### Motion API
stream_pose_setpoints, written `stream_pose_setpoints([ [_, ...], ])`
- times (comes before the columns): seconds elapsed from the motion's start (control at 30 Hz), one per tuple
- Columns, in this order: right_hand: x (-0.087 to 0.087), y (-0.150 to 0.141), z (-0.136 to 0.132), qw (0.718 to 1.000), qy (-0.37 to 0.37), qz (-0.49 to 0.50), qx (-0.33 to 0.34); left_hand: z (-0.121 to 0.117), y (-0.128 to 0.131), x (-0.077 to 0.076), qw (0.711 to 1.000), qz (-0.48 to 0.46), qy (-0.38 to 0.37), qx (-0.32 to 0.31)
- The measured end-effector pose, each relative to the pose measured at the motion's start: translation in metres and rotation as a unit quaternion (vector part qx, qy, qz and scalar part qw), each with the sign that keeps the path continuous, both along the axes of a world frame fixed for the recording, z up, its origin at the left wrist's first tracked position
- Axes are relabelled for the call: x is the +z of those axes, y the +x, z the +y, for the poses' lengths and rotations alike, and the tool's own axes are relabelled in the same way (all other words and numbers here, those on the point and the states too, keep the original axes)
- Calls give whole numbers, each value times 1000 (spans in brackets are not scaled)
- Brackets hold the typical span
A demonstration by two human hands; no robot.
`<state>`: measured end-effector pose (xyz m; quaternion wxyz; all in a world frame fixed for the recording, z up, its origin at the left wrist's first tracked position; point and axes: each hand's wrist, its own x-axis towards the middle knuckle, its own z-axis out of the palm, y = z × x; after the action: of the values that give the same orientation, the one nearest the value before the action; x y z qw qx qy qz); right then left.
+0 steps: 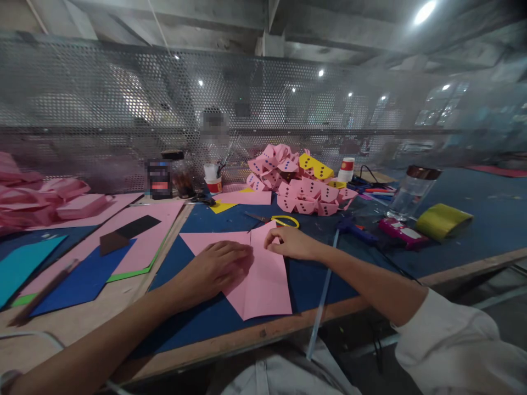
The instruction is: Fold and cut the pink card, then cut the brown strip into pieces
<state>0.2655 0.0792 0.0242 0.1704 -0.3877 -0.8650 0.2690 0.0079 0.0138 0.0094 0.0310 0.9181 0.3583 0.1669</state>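
Note:
A sheet of pink paper [267, 280] with a crease down its length lies on the blue table mat in front of me. My left hand [224, 266] rests flat over its left part, fingers stretched toward the crease. At the paper's upper right, my right hand [292, 243] has its fingers curled in a pinch on the sheet. Just beyond the paper are scissors [284, 221] with yellow handles, untouched. To the right of my right hand lies a blue glue gun [357, 231], with a long translucent glue stick [323, 302] reaching past the table edge.
Folded pink pieces with dark dots [304, 195] are heaped at the back. A glass jar [411, 192], a magenta device [401, 233] and a yellow roll [444, 221] stand right. Coloured sheets [135, 255] and pink folded shapes [45, 200] lie left. Perforated metal mesh [255, 99] rises behind.

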Motion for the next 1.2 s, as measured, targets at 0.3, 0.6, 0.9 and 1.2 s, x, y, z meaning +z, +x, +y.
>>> stream_pose_setpoints([
  [0.3,3,5,2,995,-35,21,91,-2,5,5,999,-24,-14,-22],
  [0.6,2,5,2,996,-21,-15,89,-3,5,6,999,-17,-25,-9],
  [0.9,2,6,2,996,-25,-3,90,-5,6,7,999,-29,-15,-16],
  [1.2,11,9,-2,987,-65,9,144,-6,6,7,998,-60,-29,-23],
])
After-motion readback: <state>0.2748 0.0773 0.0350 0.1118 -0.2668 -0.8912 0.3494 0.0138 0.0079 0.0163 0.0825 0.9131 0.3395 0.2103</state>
